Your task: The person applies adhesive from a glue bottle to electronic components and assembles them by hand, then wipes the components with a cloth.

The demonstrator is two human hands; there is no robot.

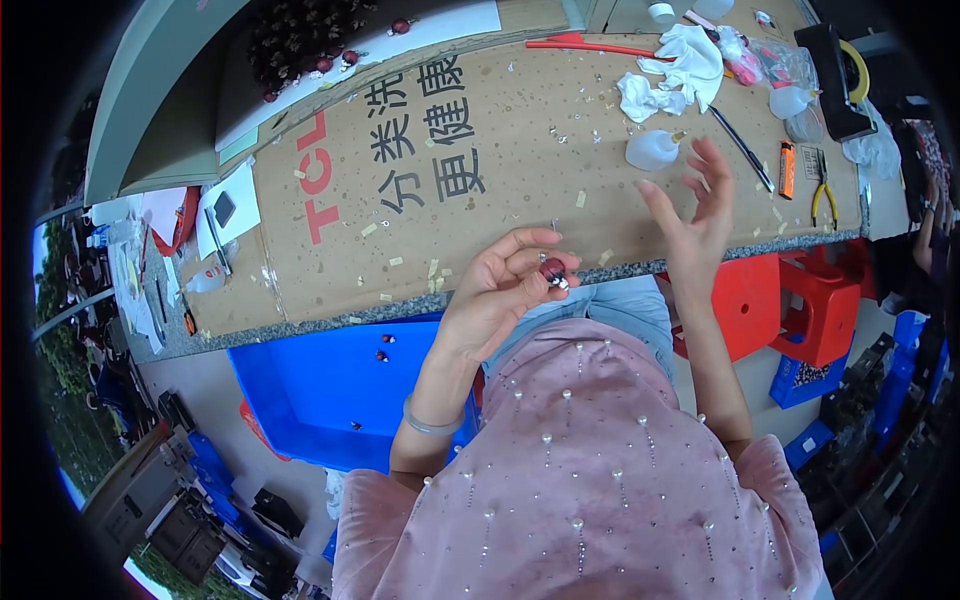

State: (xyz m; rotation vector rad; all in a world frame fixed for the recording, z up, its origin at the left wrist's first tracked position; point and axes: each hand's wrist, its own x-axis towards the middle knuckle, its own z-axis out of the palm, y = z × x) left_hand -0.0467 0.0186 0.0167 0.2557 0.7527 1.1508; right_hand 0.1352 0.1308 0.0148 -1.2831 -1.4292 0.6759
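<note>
Flattened cardboard covers the table, likely to shield it from the scraps strewn about. Seen from the head camera, the left hand pinches a small dark red bead between thumb and fingers, raised just off the table edge over the lap. The right hand hovers with fingers spread wide, holding nothing, near a white squeeze bottle. Yellow-handled pliers lie well to the right, beside an orange lighter.
</note>
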